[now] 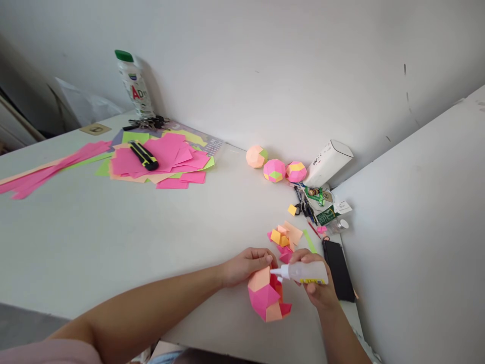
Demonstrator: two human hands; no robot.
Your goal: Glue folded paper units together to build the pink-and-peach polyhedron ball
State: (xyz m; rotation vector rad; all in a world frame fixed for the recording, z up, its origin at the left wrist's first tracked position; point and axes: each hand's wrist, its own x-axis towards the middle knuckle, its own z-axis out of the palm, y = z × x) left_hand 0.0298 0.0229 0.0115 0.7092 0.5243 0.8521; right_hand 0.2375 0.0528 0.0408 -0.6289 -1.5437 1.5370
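My left hand [246, 265] is closed on a partly built paper polyhedron [267, 298] of pink and orange faces, held just above the near edge of the white table [113, 237]. My right hand [316, 283] grips a small white glue bottle [303, 272] lying sideways, its nozzle touching the top of the paper shape. Just beyond the hands lies a small heap of folded pink, orange and yellow paper pieces [284, 237].
Three finished paper balls [275, 169] sit by the wall beside a white box [328, 163]. Scissors and small clutter [314, 205] and a black phone [338, 270] lie at right. Far left: a stack of pink paper [162, 159] with a utility knife [144, 155], keys, a bottle [134, 83].
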